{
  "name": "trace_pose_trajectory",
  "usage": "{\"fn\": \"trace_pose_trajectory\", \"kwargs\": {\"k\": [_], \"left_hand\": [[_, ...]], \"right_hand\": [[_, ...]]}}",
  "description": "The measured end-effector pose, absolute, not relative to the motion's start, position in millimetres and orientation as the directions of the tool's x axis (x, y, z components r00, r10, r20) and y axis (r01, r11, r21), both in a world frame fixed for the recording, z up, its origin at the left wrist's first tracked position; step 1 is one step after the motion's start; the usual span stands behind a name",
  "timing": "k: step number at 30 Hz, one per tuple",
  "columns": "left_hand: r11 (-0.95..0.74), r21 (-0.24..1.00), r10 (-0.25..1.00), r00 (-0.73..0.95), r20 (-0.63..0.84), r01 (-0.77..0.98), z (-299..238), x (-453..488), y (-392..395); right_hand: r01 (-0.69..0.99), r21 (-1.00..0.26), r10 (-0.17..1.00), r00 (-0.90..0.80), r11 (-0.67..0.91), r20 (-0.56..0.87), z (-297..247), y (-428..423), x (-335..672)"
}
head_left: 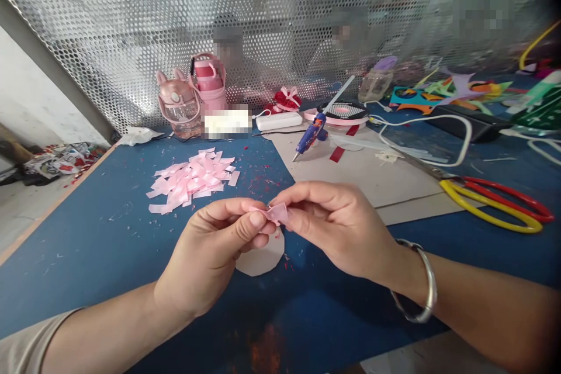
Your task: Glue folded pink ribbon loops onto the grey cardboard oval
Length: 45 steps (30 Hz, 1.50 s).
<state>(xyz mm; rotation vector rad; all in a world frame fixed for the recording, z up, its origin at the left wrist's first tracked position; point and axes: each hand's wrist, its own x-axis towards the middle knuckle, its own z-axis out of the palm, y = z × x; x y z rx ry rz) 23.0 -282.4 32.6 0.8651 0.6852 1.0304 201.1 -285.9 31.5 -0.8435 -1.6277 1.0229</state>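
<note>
A small piece of pink ribbon [277, 213], folded or gathered, is pinched between my two hands above the table. My left hand [228, 231] grips its left end between thumb and fingers. On the other end, the thumb and forefinger of my right hand [335, 225] are closed. Below them lies a pale round disc [260, 257], partly covered by my left hand. A heap of cut pink ribbon strips [193, 181] rests on the blue table to the left, apart from both hands.
A blue glue gun [311, 137] stands on grey cardboard [407, 187] beyond my hands. Scissors with red and yellow handles [495, 201] lie at right. Pink bottles [179, 105] stand at the back before a perforated metal screen [280, 23]. A white cable [467, 140] loops at right.
</note>
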Motion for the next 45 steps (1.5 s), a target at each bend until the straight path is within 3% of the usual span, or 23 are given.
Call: {"fn": "trace_pose_trajectory", "kwargs": {"k": [6, 15, 32, 36, 39, 41, 45], "left_hand": [[0.339, 0.826, 0.914, 0.366, -0.175, -0.451, 34, 24, -285], [0.329, 0.823, 0.914, 0.376, -0.154, -0.463, 36, 26, -288], [0.313, 0.876, 0.899, 0.412, -0.149, -0.368, 31, 22, -292], [0.32, 0.866, 0.888, 0.439, -0.135, -0.383, 31, 20, -294], [0.269, 0.878, 0.904, 0.418, -0.089, -0.395, 29, 21, -294], [0.195, 0.898, 0.926, 0.375, -0.037, -0.393, 29, 22, -294], [0.051, 0.919, 0.945, 0.316, 0.081, -0.39, 30, 23, -295]], "right_hand": [[0.189, -0.815, 0.832, -0.224, 0.547, 0.507, 35, -288, 202], [0.229, -0.707, 0.743, -0.201, 0.669, 0.639, 37, -293, 199], [0.303, -0.674, 0.736, -0.197, 0.674, 0.647, 37, -298, 196], [0.19, -0.772, 0.793, -0.2, 0.607, 0.575, 36, -299, 196], [-0.03, -0.909, 0.886, -0.213, 0.416, 0.413, 32, -296, 195], [-0.146, -0.934, 0.91, -0.219, 0.326, 0.352, 30, -294, 193], [-0.152, -0.926, 0.91, -0.186, 0.345, 0.37, 28, -293, 193]]}}
